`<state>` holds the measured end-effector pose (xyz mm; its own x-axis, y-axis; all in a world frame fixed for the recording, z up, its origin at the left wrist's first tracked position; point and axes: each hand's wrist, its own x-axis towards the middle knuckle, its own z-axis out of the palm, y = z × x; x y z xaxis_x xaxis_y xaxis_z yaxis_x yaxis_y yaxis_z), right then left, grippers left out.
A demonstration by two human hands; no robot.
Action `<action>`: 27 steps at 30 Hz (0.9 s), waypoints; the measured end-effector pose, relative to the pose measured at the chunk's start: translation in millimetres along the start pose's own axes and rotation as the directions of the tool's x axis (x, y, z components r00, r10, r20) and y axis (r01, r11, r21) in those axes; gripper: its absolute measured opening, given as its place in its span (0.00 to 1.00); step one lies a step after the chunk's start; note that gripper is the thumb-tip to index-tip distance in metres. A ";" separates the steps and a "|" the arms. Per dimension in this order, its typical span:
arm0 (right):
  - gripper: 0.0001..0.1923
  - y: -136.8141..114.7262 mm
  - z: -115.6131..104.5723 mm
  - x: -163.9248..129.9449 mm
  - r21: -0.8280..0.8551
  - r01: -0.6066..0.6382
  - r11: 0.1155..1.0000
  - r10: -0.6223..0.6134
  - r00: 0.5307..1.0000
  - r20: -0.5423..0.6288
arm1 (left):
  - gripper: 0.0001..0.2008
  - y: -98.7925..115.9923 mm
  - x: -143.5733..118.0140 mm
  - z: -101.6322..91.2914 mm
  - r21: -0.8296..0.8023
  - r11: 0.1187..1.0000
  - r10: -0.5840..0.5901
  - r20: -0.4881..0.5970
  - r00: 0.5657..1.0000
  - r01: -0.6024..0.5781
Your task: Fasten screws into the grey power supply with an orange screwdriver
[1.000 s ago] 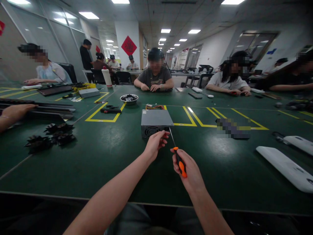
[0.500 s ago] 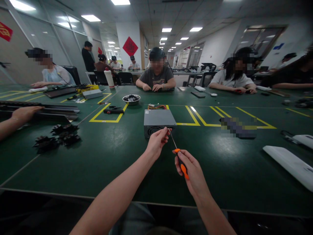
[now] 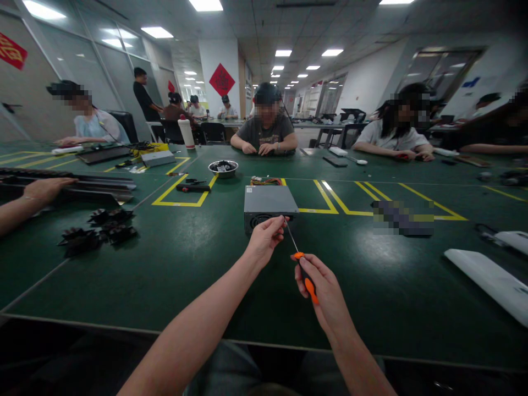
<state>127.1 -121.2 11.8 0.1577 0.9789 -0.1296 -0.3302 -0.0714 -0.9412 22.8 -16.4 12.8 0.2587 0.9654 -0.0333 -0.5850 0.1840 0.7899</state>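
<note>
A grey metal computer power supply sits on the green table, its round fan grille facing me and its coloured wires at the back. In my right hand is a screwdriver with an orange and black handle. Its thin shaft slants up and left to the fingertips of my left hand. Those fingers are pinched together in front of the power supply's near face, close to its right end. Whatever lies between them, around the screwdriver's tip, is too small to make out.
Left of the power supply stand a metal bowl of small parts and a black tool. Black finned pieces lie farther left, near a co-worker's hand on long dark panels. A white casing lies right. People sit across the table.
The view has shifted very slightly. Both hands and the screwdriver keep practically the same pose at the power supply.
</note>
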 end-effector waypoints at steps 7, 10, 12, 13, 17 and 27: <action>0.13 2.9 -1.6 1.0 -0.092 0.049 0.995 -0.052 0.998 -0.022 | 0.12 1.2 2.9 -4.3 0.130 0.987 0.085 0.044 0.995 -0.090; 0.12 3.3 -2.1 0.5 -0.129 0.088 0.988 -0.093 0.995 -0.029 | 0.12 1.5 3.4 -4.9 0.158 0.981 0.107 0.060 0.992 -0.115; 0.12 3.1 -2.3 -0.1 -0.119 0.100 0.988 -0.104 0.994 -0.031 | 0.13 1.3 3.0 -4.9 0.142 0.984 0.098 0.075 0.992 -0.108; 0.11 2.9 -2.3 -0.2 -0.111 0.105 0.988 -0.110 0.993 -0.036 | 0.14 1.1 2.7 -5.0 0.130 0.987 0.086 0.087 0.993 -0.097; 0.10 2.1 -1.7 2.3 -0.091 0.143 0.986 -0.148 0.987 -0.055 | 0.16 -0.7 2.1 -6.2 0.090 0.995 0.030 0.123 0.992 -0.041; 0.12 0.8 -4.2 12.1 -0.049 0.151 0.987 -0.155 0.982 -0.106 | 0.15 -0.9 1.7 -4.5 0.101 0.995 -0.010 0.103 0.995 -0.001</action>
<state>132.6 -110.2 8.2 0.3044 0.9524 -0.0142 -0.2564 0.0676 -0.9642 20.4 -14.1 9.3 0.3424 0.9393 0.0224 -0.5042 0.1635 0.8480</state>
